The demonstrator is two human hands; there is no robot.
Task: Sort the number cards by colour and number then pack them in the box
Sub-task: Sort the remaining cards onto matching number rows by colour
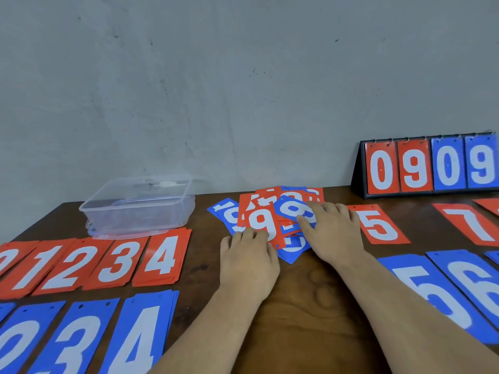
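A loose heap of red and blue number cards (272, 203) lies at the middle of the brown table. My left hand (247, 263) rests on its near edge, fingertips on a red 9 card (260, 221). My right hand (330, 230) lies on the heap's right side, fingers on a blue 8 card (290, 209). Sorted red stacks 0 to 4 (162, 257) sit at the left, blue stacks up to 4 (140, 336) below them. A red 5 (379, 225), a red 7 (469, 225) and blue 5 and 6 stacks (442, 295) lie at the right. The clear plastic box (140, 209) stands empty at the back left.
A black flip scoreboard (432, 166) reading 0909 stands at the back right against the grey wall. Bare table (302, 306) shows between my forearms. More cards run off the right and left edges of view.
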